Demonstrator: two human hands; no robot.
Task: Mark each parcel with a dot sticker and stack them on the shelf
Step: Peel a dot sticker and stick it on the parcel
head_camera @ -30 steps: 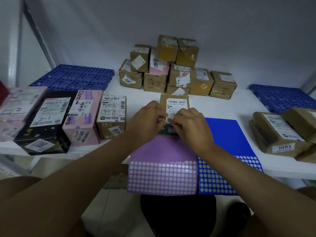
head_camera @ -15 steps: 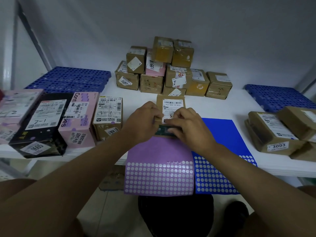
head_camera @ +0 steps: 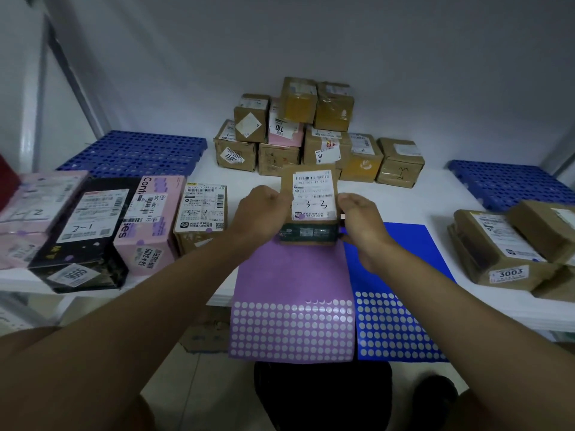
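At the centre of the frame a small brown parcel point(head_camera: 312, 194) with a white label sits between both hands, above the far edge of the purple sticker sheet point(head_camera: 292, 306). The left hand point(head_camera: 261, 213) grips its left side, the right hand point(head_camera: 361, 222) its right side, fingers curled round it. A purple dot point(head_camera: 301, 216) sits on the label's lower left. The blue sticker sheet point(head_camera: 401, 306) lies just right. Stacked parcels point(head_camera: 298, 132) stand behind on the white shelf point(head_camera: 435, 194).
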